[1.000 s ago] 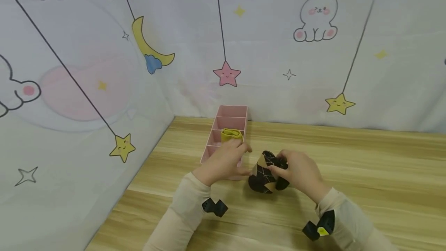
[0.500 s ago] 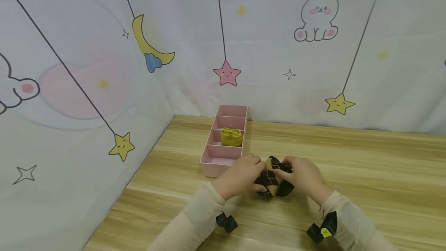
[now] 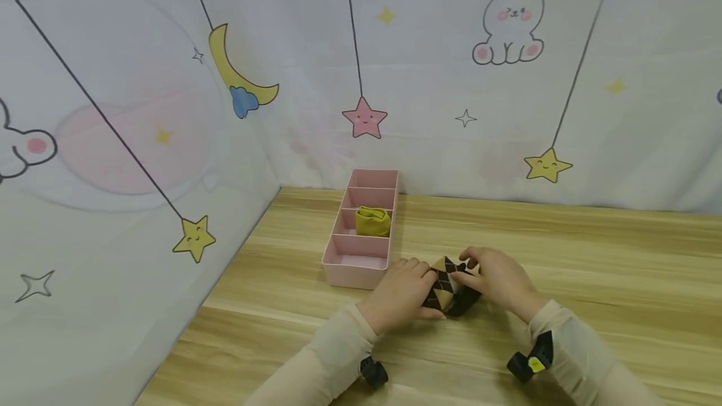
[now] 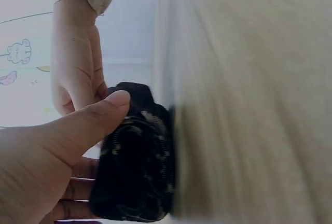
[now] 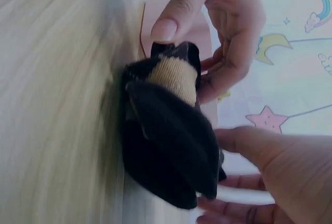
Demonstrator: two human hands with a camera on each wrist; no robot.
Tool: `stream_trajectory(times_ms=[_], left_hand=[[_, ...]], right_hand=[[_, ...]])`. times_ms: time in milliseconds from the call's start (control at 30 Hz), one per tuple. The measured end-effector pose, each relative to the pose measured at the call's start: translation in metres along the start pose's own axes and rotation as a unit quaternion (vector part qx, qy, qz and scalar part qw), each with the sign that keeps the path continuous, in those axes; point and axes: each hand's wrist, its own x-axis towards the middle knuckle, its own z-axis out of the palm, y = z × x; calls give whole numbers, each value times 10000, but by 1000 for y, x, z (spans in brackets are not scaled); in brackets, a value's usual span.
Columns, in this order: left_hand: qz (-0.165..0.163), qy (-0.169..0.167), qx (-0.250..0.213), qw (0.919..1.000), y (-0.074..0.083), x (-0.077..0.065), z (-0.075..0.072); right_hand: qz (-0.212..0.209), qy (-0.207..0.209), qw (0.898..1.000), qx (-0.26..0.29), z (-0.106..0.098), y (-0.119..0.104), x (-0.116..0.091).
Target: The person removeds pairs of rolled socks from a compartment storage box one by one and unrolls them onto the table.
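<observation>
A folded bundle of argyle sock, black with tan diamonds, lies low over the wooden table between both hands. My left hand grips its left end; in the left wrist view the thumb presses on the rolled end while the fingers lie behind. On the other end, my right hand pinches the upper edge, its thumb against the fabric and the forefinger bent above. The black folds of the sock hang apart on the right hand's side, partly hiding the right fingertips.
Just left of the hands stands a pink divided box with several compartments. One holds a folded yellow cloth bundle. A white curtain with cartoon prints rises behind the wooden table and along its left side.
My left hand has come away from over the box, moving right and down to grip the sock. The sock and my right hand have shifted slightly right, and the sock has turned.
</observation>
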Motion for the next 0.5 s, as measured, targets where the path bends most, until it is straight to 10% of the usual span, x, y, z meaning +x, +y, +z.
stream_trajectory(times_ms=[267,500], left_hand=[[-39,-47,-233,9997,-4,1,4],[-81,-177,-512,9985,-8,1,3]], right_hand=[[-1932,289,9800,376,5,19,7],[-2186,-416,9731,601,8,28,12]])
